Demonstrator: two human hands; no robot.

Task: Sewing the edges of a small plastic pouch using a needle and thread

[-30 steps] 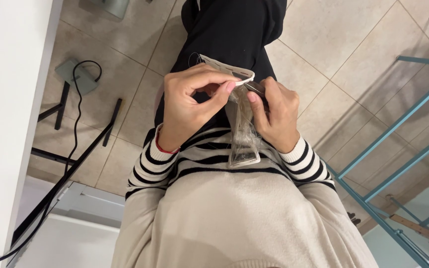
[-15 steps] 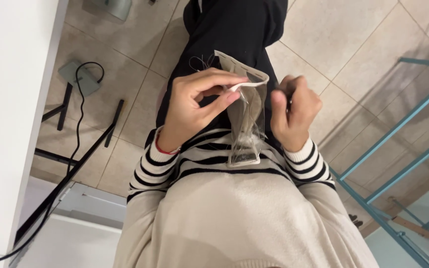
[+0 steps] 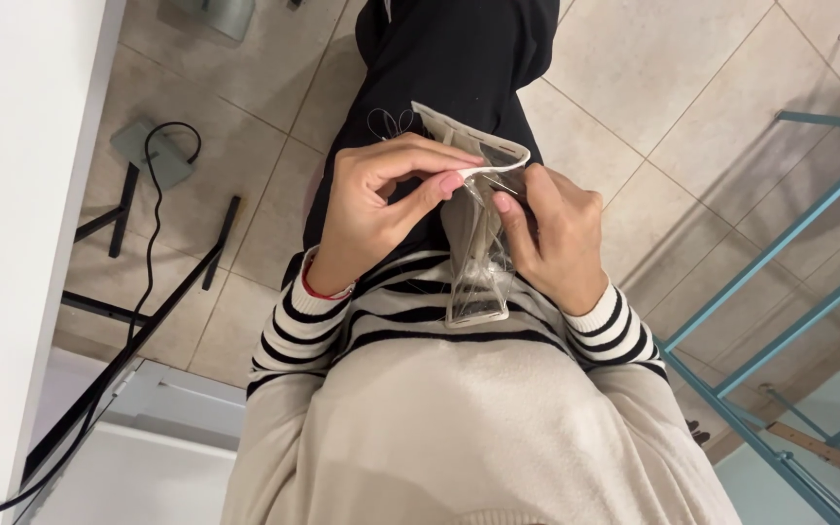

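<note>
A small clear plastic pouch (image 3: 478, 282) with a beige trim hangs in front of my striped sweater. My left hand (image 3: 381, 209) pinches the pouch's top edge between thumb and fingers. My right hand (image 3: 556, 238) holds the pouch's right side, with its fingertips at the pouch's open mouth. The pouch's lower end rests against my sweater. What is inside the pouch cannot be made out.
A white tabletop (image 3: 21, 224) runs along the left, with black cables (image 3: 148, 243) and black metal legs (image 3: 138, 331) beneath it on the beige tiled floor (image 3: 673, 107). A teal metal frame (image 3: 780, 282) stands at the right. A white box (image 3: 128, 457) sits at lower left.
The pouch's top flap has been pulled open and up. My right hand has slid from the front of the pouch to its right side, fingers now at the mouth.
</note>
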